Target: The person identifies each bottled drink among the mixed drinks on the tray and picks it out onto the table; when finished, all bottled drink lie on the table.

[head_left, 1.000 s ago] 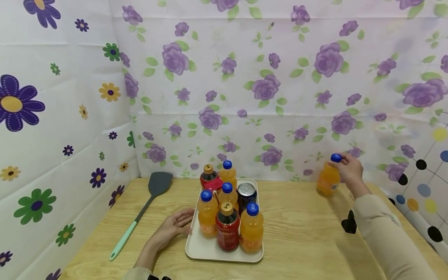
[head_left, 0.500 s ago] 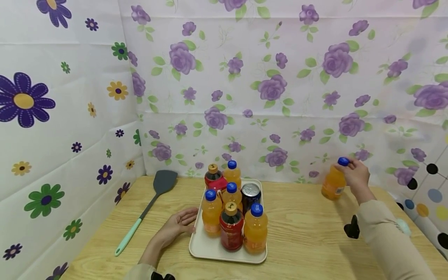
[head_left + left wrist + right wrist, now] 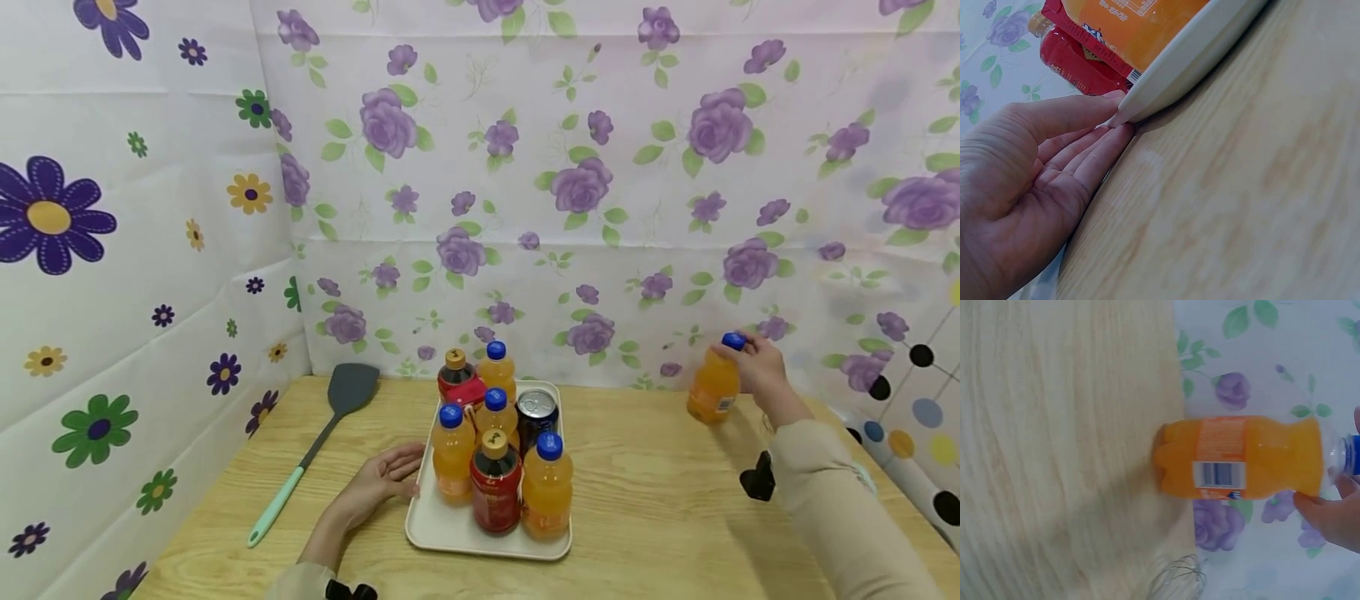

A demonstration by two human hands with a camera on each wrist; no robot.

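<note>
At the far right of the table, my right hand grips an orange drink bottle by its neck, just under the blue cap. The bottle leans slightly in the head view, its base close over the wood near the back wall; its barcode label shows in the right wrist view. My left hand pinches the left rim of a cream tray, thumb on top and fingertips below. On the tray stand several orange drink bottles, two red-labelled dark bottles and a dark can.
A red packet sits among the tray's bottles. Left of the tray lies a spatula with a grey blade and mint handle. Wire whisk loops show beside the right hand's bottle. Flowered cloth walls border the table at the back and left.
The head view has swung slightly left, so everything sits a little further right in it. Both hands keep their holds, and the tray and its drinks stay put.
</note>
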